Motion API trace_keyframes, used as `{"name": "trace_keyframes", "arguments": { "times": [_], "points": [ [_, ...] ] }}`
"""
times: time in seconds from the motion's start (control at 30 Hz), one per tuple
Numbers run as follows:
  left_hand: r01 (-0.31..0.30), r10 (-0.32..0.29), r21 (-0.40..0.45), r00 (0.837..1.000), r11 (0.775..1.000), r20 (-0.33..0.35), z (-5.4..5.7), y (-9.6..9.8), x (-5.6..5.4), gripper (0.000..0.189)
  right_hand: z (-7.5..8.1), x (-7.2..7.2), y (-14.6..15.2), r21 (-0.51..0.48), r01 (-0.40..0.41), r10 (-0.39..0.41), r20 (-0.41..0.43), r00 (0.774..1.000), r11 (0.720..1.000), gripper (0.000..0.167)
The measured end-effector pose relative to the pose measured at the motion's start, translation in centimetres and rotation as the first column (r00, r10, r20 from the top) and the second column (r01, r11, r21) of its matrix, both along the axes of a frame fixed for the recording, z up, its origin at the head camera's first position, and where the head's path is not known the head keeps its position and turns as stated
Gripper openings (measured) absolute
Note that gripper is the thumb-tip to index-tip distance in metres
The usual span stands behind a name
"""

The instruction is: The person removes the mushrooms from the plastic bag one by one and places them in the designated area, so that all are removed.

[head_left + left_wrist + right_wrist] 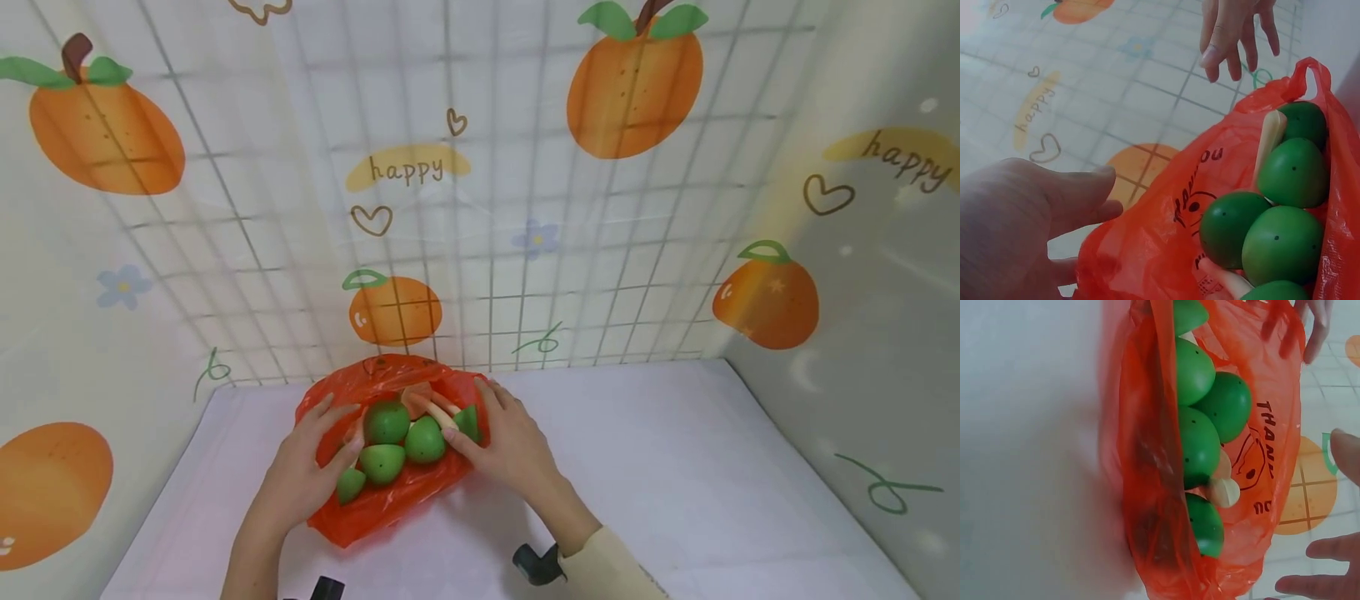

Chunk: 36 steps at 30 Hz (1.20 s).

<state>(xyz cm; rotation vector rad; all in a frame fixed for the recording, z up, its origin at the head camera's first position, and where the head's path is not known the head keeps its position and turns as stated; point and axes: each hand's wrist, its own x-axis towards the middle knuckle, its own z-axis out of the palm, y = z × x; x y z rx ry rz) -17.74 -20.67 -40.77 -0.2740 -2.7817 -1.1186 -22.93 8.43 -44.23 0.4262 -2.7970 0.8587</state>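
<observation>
A red plastic bag point(393, 512) with black lettering lies on the white table, its mouth spread wide. Inside are several smooth green egg-shaped pieces point(425, 440) with small dark dots, and pale sticks point(438, 412) among them. My left hand point(303, 462) is at the bag's left side, fingers spread over its edge. At the right side my right hand point(517, 433) is spread too, its thumb near a pale stick in the head view. In the left wrist view, the right hand point(1238, 31) shows straight fingers beyond the bag's handle loop point(1311, 81).
White table point(660, 492) extends right of the bag. A curtain point(510, 192) printed with oranges stands behind the table, with a wire grid showing through. Below the hands are a black object point(536, 565) by the right sleeve and another black piece point(327, 588) near the left forearm.
</observation>
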Motion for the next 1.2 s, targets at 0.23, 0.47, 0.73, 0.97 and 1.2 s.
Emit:
{"name": "trace_keyframes", "arguments": {
  "times": [0.23,0.47,0.73,0.97,1.2],
  "points": [
    [-0.025,0.025,0.01,1.0,1.0,-0.016,-0.7,-0.3,-0.1,0.052,-0.5,0.1,-0.4,-0.035,-0.02,0.021,0.015,1.0,0.999,0.093],
    [-0.036,0.037,0.023,0.999,0.999,-0.004,-1.3,-0.7,-0.5,0.059,-1.0,0.2,-1.0,-0.074,-0.031,0.033,0.032,0.999,0.997,0.089],
    [-0.045,0.044,0.063,0.999,0.997,0.006,-1.5,-0.9,-0.9,0.067,-1.4,0.4,-1.5,-0.136,-0.062,0.062,-0.007,0.998,0.989,0.077],
    [-0.047,0.047,0.11,0.999,0.993,-0.001,-1.4,-0.8,-0.9,0.069,-2.1,0.0,-1.9,-0.192,-0.069,0.059,-0.059,0.997,0.979,0.064],
    [-0.063,0.057,0.146,0.997,0.987,0.049,-1.6,-0.9,-1.2,0.075,-2.7,-0.3,-2.5,-0.242,-0.044,0.027,-0.073,0.997,0.969,0.053]
  ]
}}
